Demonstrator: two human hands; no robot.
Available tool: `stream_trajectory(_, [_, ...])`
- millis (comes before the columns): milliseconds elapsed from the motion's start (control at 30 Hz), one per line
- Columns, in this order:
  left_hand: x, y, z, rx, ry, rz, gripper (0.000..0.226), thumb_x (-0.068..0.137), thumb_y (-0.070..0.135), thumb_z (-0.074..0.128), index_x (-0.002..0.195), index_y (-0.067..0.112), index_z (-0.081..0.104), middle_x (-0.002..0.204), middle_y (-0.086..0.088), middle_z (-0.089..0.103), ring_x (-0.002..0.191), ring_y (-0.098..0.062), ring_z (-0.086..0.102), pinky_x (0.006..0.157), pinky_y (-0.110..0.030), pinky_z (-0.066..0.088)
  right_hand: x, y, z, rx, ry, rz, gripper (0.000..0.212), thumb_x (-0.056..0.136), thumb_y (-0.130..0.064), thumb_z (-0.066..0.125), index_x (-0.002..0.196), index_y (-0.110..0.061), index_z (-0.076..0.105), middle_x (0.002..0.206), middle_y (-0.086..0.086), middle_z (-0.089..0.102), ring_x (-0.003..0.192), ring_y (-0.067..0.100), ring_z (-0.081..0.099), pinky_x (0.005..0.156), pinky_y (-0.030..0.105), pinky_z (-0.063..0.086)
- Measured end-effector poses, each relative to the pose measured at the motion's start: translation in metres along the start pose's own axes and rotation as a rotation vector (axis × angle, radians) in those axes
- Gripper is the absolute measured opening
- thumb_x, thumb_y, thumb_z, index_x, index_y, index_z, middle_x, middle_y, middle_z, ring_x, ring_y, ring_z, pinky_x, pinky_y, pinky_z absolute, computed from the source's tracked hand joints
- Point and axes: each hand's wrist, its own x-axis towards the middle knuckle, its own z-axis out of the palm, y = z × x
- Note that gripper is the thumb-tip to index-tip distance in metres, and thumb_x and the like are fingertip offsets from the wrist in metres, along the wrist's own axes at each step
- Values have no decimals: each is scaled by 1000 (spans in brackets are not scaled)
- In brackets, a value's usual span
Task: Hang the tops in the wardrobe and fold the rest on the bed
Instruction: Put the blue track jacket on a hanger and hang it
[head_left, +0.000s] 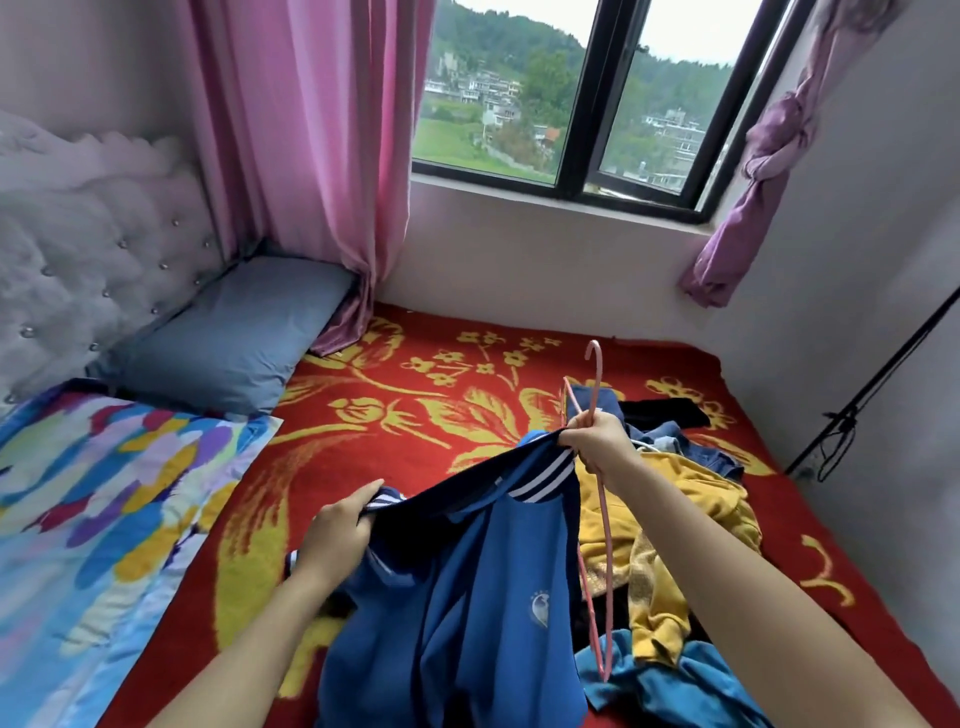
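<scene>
Blue top (467, 582) hangs over bed (415, 332), soft and limp. Left hand (337, 530) pinches its striped collar; right hand (597, 441) grips collar plus pink hanger (602, 499). Best hold: shoulder seams.

One pink hanger (597, 389), two curtains (311, 156) (769, 156), one pillow (234, 338), one window (592, 104)

I am looking into a bedroom in someone's home. A red plush bed blanket with yellow flowers (415, 395) fills the middle of the frame, with a grey-blue fabric pillow (228, 338) and a white button-tufted padded headboard (78, 249) at the left. Long pink fabric curtains (311, 156) hang at upper centre beside a dark-framed glass window (587, 104), and loose yellow and blue garments (675, 499) lie heaped at lower right.
</scene>
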Motion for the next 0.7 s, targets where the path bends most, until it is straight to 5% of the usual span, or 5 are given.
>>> stream_trajectory(133, [14,20,-21,80,-245,71,33,98,21,44,128,30,55,120,8,62,110,-18,58,85,-33,47,-2,14,-16,-231,-139,-84,18,83,-15,69,84,-11,51,60,-4,43,41,3,37,37,12,27])
stream_trajectory(267, [30,36,-29,45,-284,21,19,95,30,45,96,39,62,106,13,66,103,-13,59,91,-41,47,-16,9,-29,-247,-126,-270,16,95,-16,52,110,-14,54,53,-12,44,35,-2,43,39,12,33])
stream_trajectory(333, [31,44,-29,108,-300,-7,22,94,31,44,101,34,65,104,12,64,100,-13,58,91,-41,47,-24,7,-39,-173,-128,-276,21,98,-11,45,118,-9,52,42,-13,37,30,2,34,34,12,27])
stream_trajectory(533, [33,46,-33,118,-228,-102,27,90,29,43,74,26,64,83,4,67,84,-21,61,80,-41,48,-50,13,-79,-81,-346,-209,19,94,-1,46,103,-5,63,39,-7,34,30,3,27,31,13,24])
stream_trajectory(700, [33,60,-40,105,-170,-104,29,91,30,43,76,22,66,83,0,67,83,-24,60,79,-39,47,-57,32,-83,-140,-437,-146,20,93,-5,51,97,-14,68,42,-5,35,34,6,26,35,17,21])
